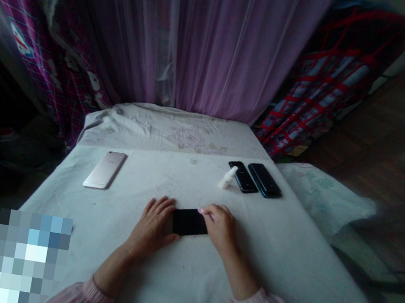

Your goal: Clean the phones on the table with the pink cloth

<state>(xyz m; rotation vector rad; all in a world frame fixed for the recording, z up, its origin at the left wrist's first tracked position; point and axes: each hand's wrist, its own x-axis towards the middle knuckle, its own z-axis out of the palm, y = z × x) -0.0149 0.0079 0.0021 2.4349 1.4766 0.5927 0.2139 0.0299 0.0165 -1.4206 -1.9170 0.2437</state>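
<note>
A dark-screened smartphone (190,222) lies flat and sideways on the white-covered table in front of me. My left hand (152,223) is round its left end, thumb along the near edge and the other fingers stretched past the far corner. Over the right end is my right hand (219,226), its fingers bent and pressed together, with a fingertip at the screen's far edge. Whatever those fingers may hold is hidden. Beyond the right hand stands a small white spray bottle (228,178), upright.
Two dark phones, a left one (247,181) and a right one (265,181), lie side by side behind the bottle. A pale pink-gold phone (105,170) lies face down at left. Purple curtains (219,46) hang behind the table (139,162). A whitish plastic bag (326,196) is at right.
</note>
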